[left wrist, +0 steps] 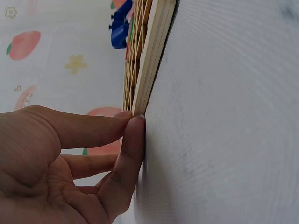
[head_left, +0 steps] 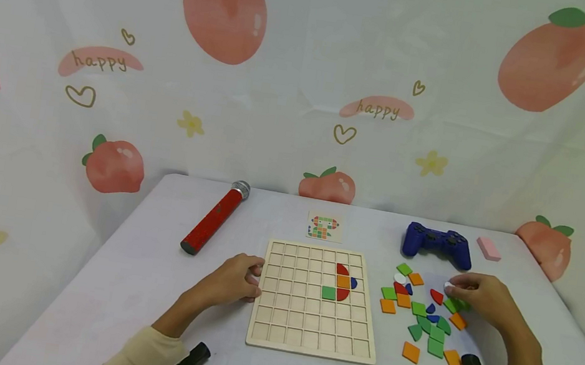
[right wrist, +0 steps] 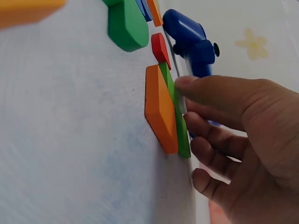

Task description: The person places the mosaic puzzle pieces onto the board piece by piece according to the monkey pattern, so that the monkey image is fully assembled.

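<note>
A square wooden grid board point(head_left: 296, 320) lies on the table, with red, orange, blue and green pieces in its right part. My left hand point(head_left: 230, 277) is at the board's left side; in the left wrist view its thumb and a finger pinch the edge. Over the loose pieces at right, my right hand point(head_left: 482, 297) pinches a small white piece point(head_left: 448, 286) between thumb and fingertips. In the right wrist view that piece is hidden, and an orange square point(right wrist: 159, 109) and a green piece point(right wrist: 183, 140) lie near the fingers.
Several flat coloured pieces point(head_left: 435, 347) are scattered right of the board. Behind the board lies a pattern card point(head_left: 324, 227). A red microphone point(head_left: 213, 221) lies at the left, a blue game controller point(head_left: 438, 243) and a pink block point(head_left: 489, 249) at the back right.
</note>
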{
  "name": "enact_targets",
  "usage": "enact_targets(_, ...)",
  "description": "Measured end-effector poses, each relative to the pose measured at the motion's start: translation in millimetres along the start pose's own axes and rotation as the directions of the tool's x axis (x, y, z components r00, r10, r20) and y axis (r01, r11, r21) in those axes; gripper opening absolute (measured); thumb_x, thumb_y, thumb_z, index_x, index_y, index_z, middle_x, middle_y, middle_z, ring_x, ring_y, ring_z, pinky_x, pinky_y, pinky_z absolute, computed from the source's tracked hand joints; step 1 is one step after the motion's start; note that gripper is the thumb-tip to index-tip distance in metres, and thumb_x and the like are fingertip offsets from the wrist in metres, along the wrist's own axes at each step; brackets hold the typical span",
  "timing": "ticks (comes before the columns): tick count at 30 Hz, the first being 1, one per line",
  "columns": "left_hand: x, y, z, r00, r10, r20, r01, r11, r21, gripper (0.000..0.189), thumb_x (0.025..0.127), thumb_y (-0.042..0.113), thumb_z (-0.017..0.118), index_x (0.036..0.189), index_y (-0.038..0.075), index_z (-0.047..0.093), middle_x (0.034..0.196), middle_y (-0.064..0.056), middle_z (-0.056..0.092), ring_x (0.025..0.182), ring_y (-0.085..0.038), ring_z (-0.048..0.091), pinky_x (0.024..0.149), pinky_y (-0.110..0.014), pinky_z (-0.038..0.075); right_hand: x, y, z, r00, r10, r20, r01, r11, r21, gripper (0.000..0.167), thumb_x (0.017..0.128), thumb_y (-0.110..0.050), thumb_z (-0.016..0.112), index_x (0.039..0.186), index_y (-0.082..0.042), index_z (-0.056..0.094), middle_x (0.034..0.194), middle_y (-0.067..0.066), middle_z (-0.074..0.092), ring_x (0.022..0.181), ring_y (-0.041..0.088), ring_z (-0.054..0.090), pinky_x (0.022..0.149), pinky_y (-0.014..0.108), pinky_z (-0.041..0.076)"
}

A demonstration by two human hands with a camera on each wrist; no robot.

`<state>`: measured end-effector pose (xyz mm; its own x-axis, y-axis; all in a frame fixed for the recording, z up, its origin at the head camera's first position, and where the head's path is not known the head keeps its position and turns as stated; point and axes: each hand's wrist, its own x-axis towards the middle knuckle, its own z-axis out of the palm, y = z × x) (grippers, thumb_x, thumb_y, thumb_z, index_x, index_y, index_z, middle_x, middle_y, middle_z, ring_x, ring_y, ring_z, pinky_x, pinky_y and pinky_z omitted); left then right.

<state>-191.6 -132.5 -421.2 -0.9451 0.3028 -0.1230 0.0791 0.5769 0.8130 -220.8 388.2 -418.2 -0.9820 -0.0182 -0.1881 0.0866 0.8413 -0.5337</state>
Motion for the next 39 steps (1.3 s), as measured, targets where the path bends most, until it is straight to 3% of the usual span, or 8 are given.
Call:
enact_targets(7, 0.7, 0.5, 0.8, 1.000, -0.005, 0.003, 0.005, 1.000, 0.003, 0.060, 0.087, -0.007, 0.079, 0.142, -0.013, 0.056, 0.110, -0.011, 0.061, 0.089, -0.017, 0.065, 0.070, -0.028, 0.063, -3.1, -11.0, 5.0, 0.999, -0.042, -0.033, 0.042, 0.999, 0.001, 0.060, 0.098, -0.047, 0.074, 0.127, 0.006, 0.070, 0.106, 0.017, 0.072, 0.094, 0.029, 0.060, 0.072, 0.031, 0.053)
enact_targets(15, 2.2, 1.4, 1.2, 1.000, -0.007, 0.000, 0.007, 1.000, 0.010, 0.061, 0.087, -0.007, 0.080, 0.143, -0.012, 0.056, 0.110, -0.010, 0.060, 0.090, -0.016, 0.064, 0.070, -0.028, 0.062, -4.2, -43.1, 17.5, 0.985, -0.168, -0.036, 0.169, 0.985, 0.021, 0.044, 0.097, -0.038, 0.076, 0.122, -0.001, 0.076, 0.099, 0.007, 0.068, 0.090, 0.024, 0.057, 0.068, 0.029, 0.051)
enact_targets(26, 2.7, 2.6, 1.3, 1.000, -0.011, -0.007, 0.011, 0.999, 0.034, 0.059, 0.087, -0.006, 0.080, 0.142, -0.011, 0.058, 0.107, -0.010, 0.061, 0.089, -0.017, 0.063, 0.071, -0.027, 0.062, 2.0, -85.9, 42.1, 0.935, -0.354, -0.026, 0.355, 0.933, 0.052, 0.027, 0.095, -0.024, 0.078, 0.114, -0.006, 0.080, 0.097, 0.002, 0.070, 0.088, 0.020, 0.058, 0.066, 0.027, 0.052)
enact_targets(32, 1.9, 3.3, 0.9, 1.000, -0.025, -0.004, 0.025, 0.999, 0.034, 0.060, 0.088, -0.005, 0.079, 0.143, -0.011, 0.057, 0.109, -0.010, 0.061, 0.090, -0.018, 0.063, 0.073, -0.029, 0.063, 9.6, -103.0, 56.3, 0.924, -0.383, 0.023, 0.380, 0.922, 0.078, 0.027, 0.093, -0.026, 0.081, 0.113, -0.006, 0.080, 0.096, 0.000, 0.071, 0.088, 0.019, 0.057, 0.065, 0.025, 0.052)
enact_targets(39, 0.6, 2.6, 0.4, 1.000, -0.028, -0.006, 0.028, 0.999, 0.025, 0.059, 0.088, -0.006, 0.078, 0.143, -0.011, 0.057, 0.109, -0.010, 0.061, 0.091, -0.018, 0.063, 0.073, -0.029, 0.063, 14.8, -123.4, 69.2, 0.894, -0.445, 0.057, 0.439, 0.893, 0.096, 0.027, 0.092, -0.028, 0.082, 0.111, -0.008, 0.081, 0.096, -0.002, 0.071, 0.090, 0.017, 0.057, 0.072, 0.028, 0.049)
